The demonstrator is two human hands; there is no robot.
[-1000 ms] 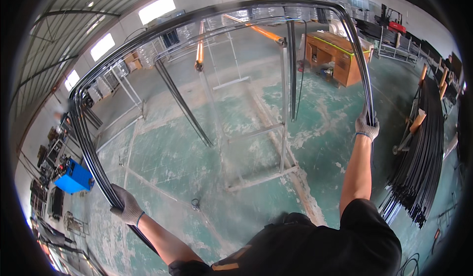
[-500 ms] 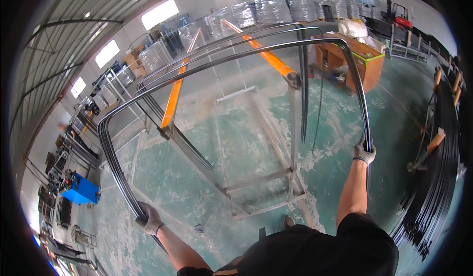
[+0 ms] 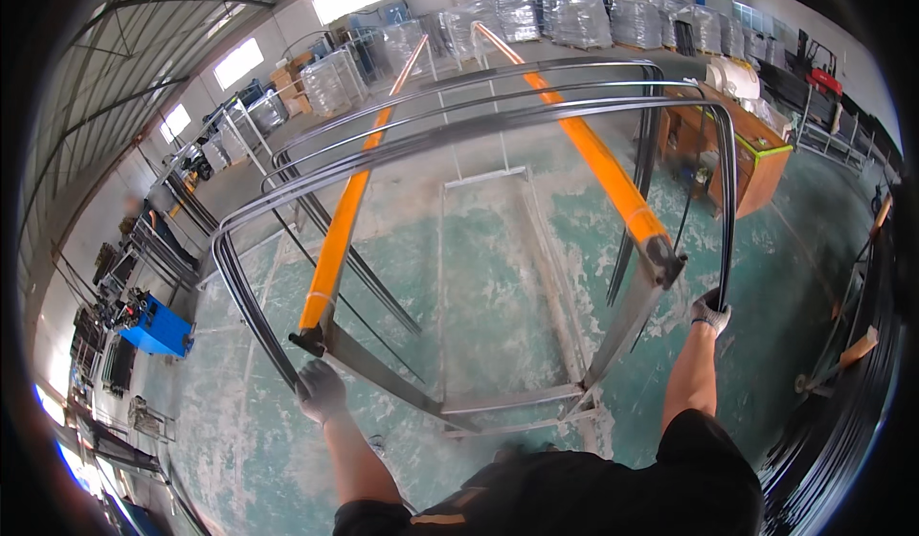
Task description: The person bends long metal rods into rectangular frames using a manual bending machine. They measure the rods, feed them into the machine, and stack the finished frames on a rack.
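We hold a bundle of dark tubes (image 3: 469, 132) bent into a wide U, its long bar crossing over the left beam (image 3: 349, 220) and the right beam (image 3: 593, 158), both orange; whether it touches them we cannot tell. Our left hand (image 3: 323, 392), in a grey glove, is wrapped around the bundle's left side, just beside the near end of the left beam. Our right hand (image 3: 710, 314), gloved too, grips the right side, out to the right of the right beam's near end. Under the beams we see a grey metal stand (image 3: 512, 399) on the worn green floor (image 3: 498, 297). Beyond our bundle, more bent tubes (image 3: 647, 144) lie across the same beams, their sides hanging down. Past them on the right is a brown wooden desk (image 3: 756, 187), and nearer to us, at the right rim, a stack of long black bars (image 3: 842, 450). On our left we see a blue machine (image 3: 158, 325) with a person (image 3: 158, 225) behind it, and along the far wall, plastic-wrapped stacks (image 3: 579, 19)
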